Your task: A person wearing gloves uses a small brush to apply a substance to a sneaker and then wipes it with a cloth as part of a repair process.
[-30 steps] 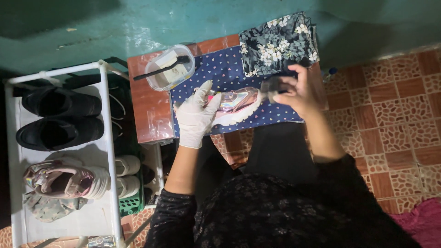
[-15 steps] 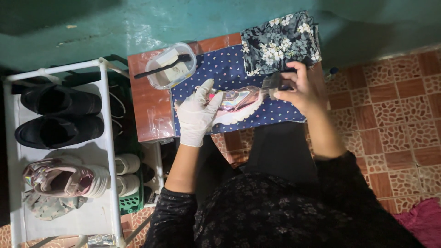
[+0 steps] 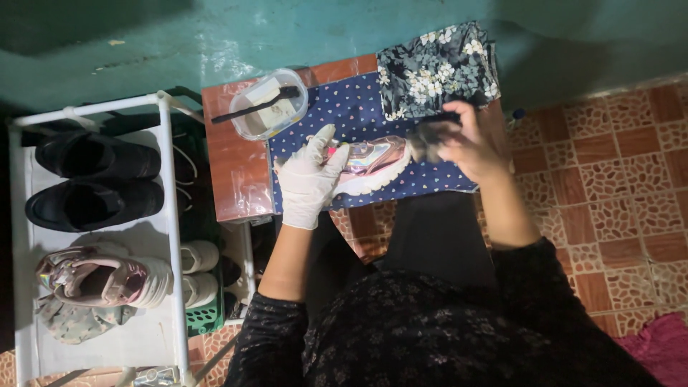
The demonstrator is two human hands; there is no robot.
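My left hand (image 3: 309,179), in a white glove, grips a shiny pink sneaker (image 3: 373,161) with a white sole and holds it on a dark blue dotted cloth (image 3: 358,107). My right hand (image 3: 466,143), bare, holds a dark brush (image 3: 428,137) against the sneaker's toe end. The cloth covers a small red-brown table (image 3: 233,154). A clear plastic tub (image 3: 269,106) with a pale bar and a black-handled brush across it stands on the table, left of the sneaker.
A floral dark cloth (image 3: 438,68) lies at the table's far right. A white shoe rack (image 3: 168,215) on the left carries black shoes (image 3: 93,179), another pink sneaker (image 3: 104,279) and white shoes (image 3: 199,269). Teal wall behind, patterned red tile floor (image 3: 616,179) on the right.
My right hand has shifted slightly along the sneaker's toe with the brush. The left hand keeps its hold on the sneaker.
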